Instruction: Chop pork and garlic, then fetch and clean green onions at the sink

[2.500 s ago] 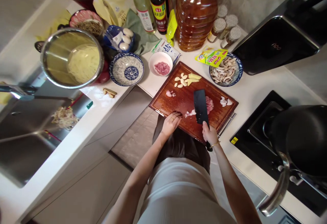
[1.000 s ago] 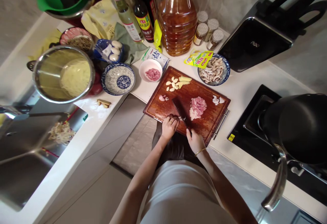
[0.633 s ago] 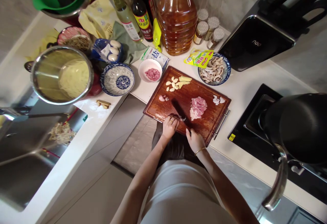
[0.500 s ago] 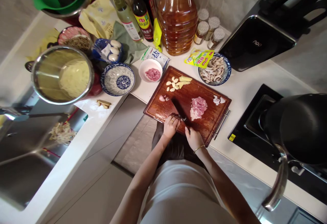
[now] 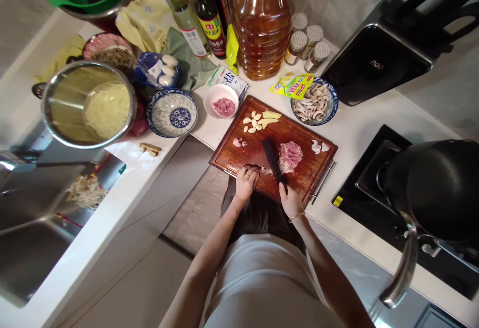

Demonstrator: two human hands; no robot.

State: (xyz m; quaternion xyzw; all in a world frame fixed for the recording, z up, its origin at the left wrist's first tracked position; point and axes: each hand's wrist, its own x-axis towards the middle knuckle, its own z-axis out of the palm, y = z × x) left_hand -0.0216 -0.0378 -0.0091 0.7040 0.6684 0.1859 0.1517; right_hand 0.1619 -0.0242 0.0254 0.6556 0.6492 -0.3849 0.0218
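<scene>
My right hand (image 5: 291,201) is closed round the handle of a dark-bladed kitchen knife (image 5: 272,158), whose blade points away from me over the wooden cutting board (image 5: 239,156). Just left of the blade, my left hand (image 5: 247,181) rests at the board's near edge with curled fingers, pressing on a small pale piece of meat (image 5: 265,170). Pink sliced meat (image 5: 291,156) is piled right of the knife. Peeled garlic cloves (image 5: 253,121) and ginger slices (image 5: 271,117) lie at the board's far left, with small trimmings (image 5: 238,142) below them.
A white bowl of meat (image 5: 223,103), a blue patterned bowl (image 5: 172,113) and a bowl of sliced mushrooms (image 5: 318,103) surround the board. Behind stand an oil jug (image 5: 264,34) and a knife block (image 5: 377,54). The pan (image 5: 437,188) sits right; the sink (image 5: 37,218) is left.
The knife has moved right, away from my left fingers, and its blade now lies beside the meat pile. My right hand shifted slightly right; my left hand moved slightly left.
</scene>
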